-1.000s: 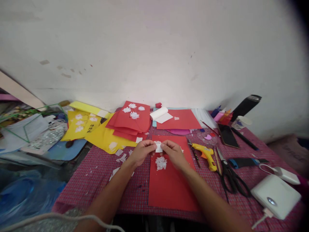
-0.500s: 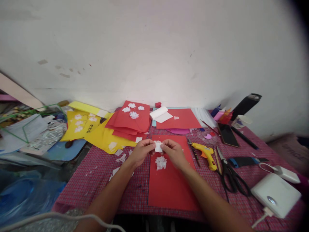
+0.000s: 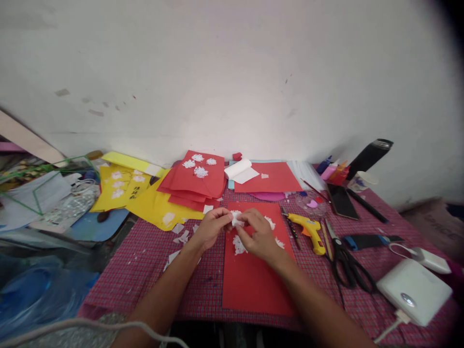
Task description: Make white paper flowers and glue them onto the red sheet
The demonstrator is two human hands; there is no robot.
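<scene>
We find 1 small white paper piece [image 3: 237, 220] between the fingertips of both hands, raised over the upper part of a red sheet [image 3: 259, 285]. The left hand [image 3: 212, 229] is nearly closed, thumb and forefinger pinching the piece at its left edge. The right hand [image 3: 259, 236] is partly curled, thumb and forefinger slightly parted at the other side; whether they grip it, we cannot tell.

Just below the fingertips, we record 1 white paper flower [image 3: 239, 245] on the red sheet, and 2 more white shapes [image 3: 270, 222] [image 3: 279, 243] beside the right hand.

Left of the left hand lie paper scraps [image 3: 184, 237] and yellow sheets [image 3: 159, 205]. Beyond that hand, a red paper stack [image 3: 192, 186] bears 4 white flowers [image 3: 200, 171]. Ahead of both hands sits a partly unrolled white paper roll [image 3: 238, 169], resting partly on another red sheet [image 3: 277, 176].

To the right of the right hand we note, in order outward, a yellow glue gun [image 3: 308, 227], black-handled scissors [image 3: 344, 263] and a blue-and-black knife [image 3: 366, 242]. Farther forward on that side are a dark phone [image 3: 341, 201], a paper cup [image 3: 362, 181] and a black bottle [image 3: 369, 157] — the latter tilted. Nearer the body, well right of the right hand, a white power bank [image 3: 415, 292] rests on the checked cloth [image 3: 203, 295], cable attached.
</scene>
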